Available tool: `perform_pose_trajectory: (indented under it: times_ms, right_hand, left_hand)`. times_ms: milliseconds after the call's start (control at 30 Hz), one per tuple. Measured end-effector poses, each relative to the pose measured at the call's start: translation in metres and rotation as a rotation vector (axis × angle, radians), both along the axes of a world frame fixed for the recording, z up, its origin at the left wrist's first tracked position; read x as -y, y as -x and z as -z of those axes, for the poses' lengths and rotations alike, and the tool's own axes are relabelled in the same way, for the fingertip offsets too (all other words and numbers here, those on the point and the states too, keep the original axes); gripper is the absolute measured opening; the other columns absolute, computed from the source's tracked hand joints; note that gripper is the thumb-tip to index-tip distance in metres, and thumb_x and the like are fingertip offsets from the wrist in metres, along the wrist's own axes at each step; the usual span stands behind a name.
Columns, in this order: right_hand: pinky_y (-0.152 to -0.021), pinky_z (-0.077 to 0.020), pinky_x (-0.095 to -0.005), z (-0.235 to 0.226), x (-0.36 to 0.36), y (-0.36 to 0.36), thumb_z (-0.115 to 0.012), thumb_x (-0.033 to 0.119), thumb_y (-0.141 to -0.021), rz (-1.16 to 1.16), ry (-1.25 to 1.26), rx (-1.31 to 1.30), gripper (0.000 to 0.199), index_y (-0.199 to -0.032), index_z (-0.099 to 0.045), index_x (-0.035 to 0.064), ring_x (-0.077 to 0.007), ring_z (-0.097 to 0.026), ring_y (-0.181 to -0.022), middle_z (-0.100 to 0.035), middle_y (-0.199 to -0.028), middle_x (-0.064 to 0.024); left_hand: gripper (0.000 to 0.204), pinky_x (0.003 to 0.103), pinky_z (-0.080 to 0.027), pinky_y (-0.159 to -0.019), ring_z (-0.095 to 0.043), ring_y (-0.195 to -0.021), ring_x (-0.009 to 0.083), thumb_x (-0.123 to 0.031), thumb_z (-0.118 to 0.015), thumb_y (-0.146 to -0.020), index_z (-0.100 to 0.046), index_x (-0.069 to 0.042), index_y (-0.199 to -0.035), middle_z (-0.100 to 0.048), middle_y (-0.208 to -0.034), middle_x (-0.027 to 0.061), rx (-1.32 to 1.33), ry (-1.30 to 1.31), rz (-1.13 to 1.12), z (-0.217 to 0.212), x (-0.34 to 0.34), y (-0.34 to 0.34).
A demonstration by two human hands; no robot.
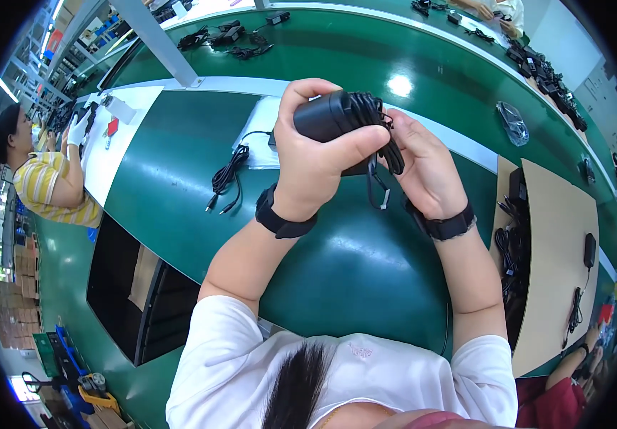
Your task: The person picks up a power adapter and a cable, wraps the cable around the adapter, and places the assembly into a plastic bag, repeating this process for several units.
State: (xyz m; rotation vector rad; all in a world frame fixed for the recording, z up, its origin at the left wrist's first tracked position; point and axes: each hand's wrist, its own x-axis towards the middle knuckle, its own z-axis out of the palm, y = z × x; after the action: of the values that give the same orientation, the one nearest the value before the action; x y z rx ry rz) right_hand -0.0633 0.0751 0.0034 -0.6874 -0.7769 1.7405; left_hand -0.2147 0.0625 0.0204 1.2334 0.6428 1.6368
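Note:
A black power adapter [325,116] with its black cable [383,132] coiled around it is held up over the green table [351,264]. My left hand [312,154] grips the adapter body, thumb across the front. My right hand [426,168] sits just behind and to the right, fingers on the coiled cable, whose loose end hangs down between the hands. Both wrists wear black bands.
Another black cable [226,175] lies on the table next to a white sheet [262,143]. A cardboard panel [555,250] with adapters and cables stands at the right. A person in a striped shirt [47,186] works at the left. More adapters [229,36] lie on the far belt.

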Motion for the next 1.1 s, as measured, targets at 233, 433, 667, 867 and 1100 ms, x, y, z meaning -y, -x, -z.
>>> perform_pose_trajectory:
  times_ms: [233,433,667,867,1100]
  right_hand:
    - [-0.074,-0.0453,-0.0248,0.006,0.005,0.015,-0.048,0.014,-0.09,0.0,-0.003,-0.018,0.024,-0.106,-0.051,-0.0043,-0.0116,-0.056,-0.083,-0.059,-0.095,-0.0073]
    - [-0.056,-0.0423,-0.0227,0.019,-0.015,0.001,-0.05,0.033,-0.09,-0.149,-0.314,0.576,0.036,-0.095,-0.06,-0.0019,-0.0079,-0.052,-0.06,-0.06,-0.075,-0.0015]
    - [-0.08,-0.0478,-0.0308,0.005,-0.015,-0.008,-0.05,0.021,-0.09,-0.272,0.163,-0.253,0.029,-0.107,-0.052,-0.002,-0.0176,-0.058,-0.085,-0.061,-0.092,-0.0103]
    - [-0.069,-0.0469,-0.0223,0.01,-0.014,-0.008,-0.052,0.011,-0.087,-0.094,-0.122,-0.033,0.021,-0.104,-0.057,-0.0008,-0.0117,-0.058,-0.073,-0.061,-0.083,-0.0049]
    - [-0.068,-0.0462,-0.0216,0.008,-0.005,0.0,-0.044,-0.002,-0.082,-0.073,-0.2,0.194,0.02,-0.095,-0.059,-0.0018,-0.0086,-0.057,-0.075,-0.061,-0.087,-0.0037]
  left_hand:
    - [0.059,0.034,-0.052,-0.071,-0.063,-0.084,0.0277,0.003,-0.076,-0.061,-0.041,-0.005,-0.107,-0.058,-0.099,0.0212,-0.514,-0.839,-0.303,0.015,-0.008,0.0]
    - [0.051,0.046,-0.05,-0.073,-0.057,-0.09,0.0427,0.003,-0.068,-0.069,-0.04,-0.001,-0.111,-0.05,-0.11,0.0337,-0.706,-1.125,-0.165,-0.002,0.004,0.017]
    - [0.057,0.038,-0.049,-0.076,-0.061,-0.091,0.0323,-0.004,-0.08,-0.059,-0.042,-0.005,-0.102,-0.059,-0.102,0.0206,-0.463,-0.919,-0.059,0.023,0.013,-0.007]
    - [0.057,0.025,-0.049,-0.069,-0.06,-0.077,0.0125,-0.007,-0.082,-0.057,-0.043,-0.005,-0.098,-0.057,-0.085,0.0063,-0.213,-0.203,-0.136,0.022,0.012,-0.019]
    - [0.052,0.024,-0.049,-0.066,-0.056,-0.074,0.0094,-0.01,-0.08,-0.06,-0.043,-0.005,-0.096,-0.054,-0.085,0.0046,-0.29,-0.177,-0.359,0.024,0.009,-0.02]
